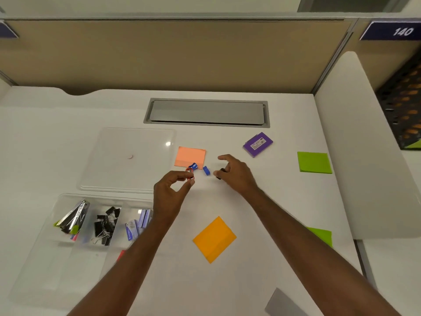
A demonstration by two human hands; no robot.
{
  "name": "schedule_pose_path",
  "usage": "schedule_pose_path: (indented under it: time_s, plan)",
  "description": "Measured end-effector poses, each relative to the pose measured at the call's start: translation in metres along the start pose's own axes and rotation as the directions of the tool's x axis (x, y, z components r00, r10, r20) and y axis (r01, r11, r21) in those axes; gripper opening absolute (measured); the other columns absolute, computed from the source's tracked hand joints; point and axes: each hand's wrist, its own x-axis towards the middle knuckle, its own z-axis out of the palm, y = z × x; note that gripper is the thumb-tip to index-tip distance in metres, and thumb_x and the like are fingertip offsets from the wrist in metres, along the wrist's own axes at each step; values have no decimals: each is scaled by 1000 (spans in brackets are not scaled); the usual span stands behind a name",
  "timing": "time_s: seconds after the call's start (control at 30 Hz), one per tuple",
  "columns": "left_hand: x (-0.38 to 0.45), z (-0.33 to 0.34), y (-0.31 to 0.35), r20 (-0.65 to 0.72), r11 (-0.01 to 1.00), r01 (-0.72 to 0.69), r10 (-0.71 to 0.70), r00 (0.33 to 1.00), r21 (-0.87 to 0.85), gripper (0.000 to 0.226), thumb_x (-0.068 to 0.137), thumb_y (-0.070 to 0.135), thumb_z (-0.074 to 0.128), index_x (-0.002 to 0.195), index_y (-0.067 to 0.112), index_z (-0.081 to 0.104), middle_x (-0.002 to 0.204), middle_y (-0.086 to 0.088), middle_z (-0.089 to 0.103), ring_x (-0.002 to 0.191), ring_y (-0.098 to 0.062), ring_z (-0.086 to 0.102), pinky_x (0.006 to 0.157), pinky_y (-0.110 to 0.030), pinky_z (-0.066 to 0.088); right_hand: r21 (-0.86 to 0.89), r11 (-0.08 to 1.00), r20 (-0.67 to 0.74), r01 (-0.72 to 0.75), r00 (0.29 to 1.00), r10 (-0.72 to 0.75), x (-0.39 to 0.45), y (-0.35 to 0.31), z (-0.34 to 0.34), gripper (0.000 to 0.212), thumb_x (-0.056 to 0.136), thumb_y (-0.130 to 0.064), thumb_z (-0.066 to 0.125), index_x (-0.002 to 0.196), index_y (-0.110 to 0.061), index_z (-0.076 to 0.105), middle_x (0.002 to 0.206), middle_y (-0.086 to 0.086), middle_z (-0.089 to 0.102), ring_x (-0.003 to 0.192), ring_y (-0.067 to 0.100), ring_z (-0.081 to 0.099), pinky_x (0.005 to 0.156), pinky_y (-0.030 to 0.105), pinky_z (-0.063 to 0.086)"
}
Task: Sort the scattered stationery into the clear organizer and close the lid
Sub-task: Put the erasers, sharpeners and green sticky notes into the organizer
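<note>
pinching a small red sharpener [189,173], left hand [169,192] should carry it low to the organizer [68,224] while right hand [234,174], loosely curled on something small and dark, collects the blue pieces [206,170].

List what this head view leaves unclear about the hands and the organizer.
- Right hand: a small dark thing at its fingertips, too blurred to name.
- Left hand: pinches a small red thing; too small to identify.
- Clear organizer: the left forearm covers its right side, and a pink item there is mostly hidden.
- Purple box: label print too small to read.
</note>
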Motion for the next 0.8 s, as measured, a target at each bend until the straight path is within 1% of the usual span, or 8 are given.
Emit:
schedule_pose_path:
  time_s: [0.1,0.2,0.3,0.43,0.5,0.57,0.7,0.8]
  plan:
    - [-8,-8,-3,-13,1000,3,-3,1000,-8,19,85,16,77,104,15,74,103,5,74,99,-16,69,93,-42,55,-169,986,55,-6,998,16,9,-15,21,59,87,-41,71,140,-28,49,130,5,64,108,22,64,92,33,51]
    - [-14,-14,-5,-34,1000,9,-9,999,-8,19,84,14,78,102,16,75,102,7,74,98,-16,68,93,-40,54,-272,962,62,15,998,2,12,-23,28,58,89,-43,68,141,-26,49,140,3,58,120,23,59,97,32,48]
    - [-20,-19,-6,-35,1000,10,-11,999,-13,17,84,13,78,101,16,75,101,6,74,97,-17,68,92,-40,54,-339,939,61,48,998,-30,11,-27,31,51,92,-40,65,138,-23,53,133,3,63,114,23,62,96,33,49]
    - [-30,-26,-5,-44,1000,16,-17,999,-20,17,84,12,78,100,14,75,101,5,74,97,-16,68,92,-43,54,-399,914,48,69,997,-54,4,-33,30,35,94,-35,63,126,-22,59,116,4,69,98,22,64,83,30,51]
    - [-34,-29,-3,-50,1000,19,-20,999,-13,17,83,13,78,100,14,75,100,4,74,96,-15,68,92,-41,54,-446,891,51,80,997,-64,-1,-34,30,32,94,-34,62,124,-23,58,111,5,69,91,21,62,75,27,48]
    - [-39,-34,-2,-57,999,37,-38,998,-11,16,83,13,79,98,14,75,99,3,75,96,-15,68,92,-40,53,-471,878,53,84,996,-67,-6,-33,30,29,94,-34,60,120,-22,56,106,5,69,82,19,57,70,27,45]
    - [-49,-45,0,-65,999,51,-52,997,-18,12,82,10,79,92,13,75,93,4,75,90,-11,70,90,-29,52,-400,913,31,82,997,-76,-19,-24,32,20,94,-33,61,109,-22,54,93,5,68,75,19,58,65,27,45]
    - [-57,-54,1,-69,998,59,-61,996,-27,11,79,9,81,86,15,74,86,6,75,84,-8,69,85,-13,46,-240,969,14,51,999,-49,-27,-25,34,22,93,-33,65,108,-22,55,87,2,66,71,17,61,68,30,54]
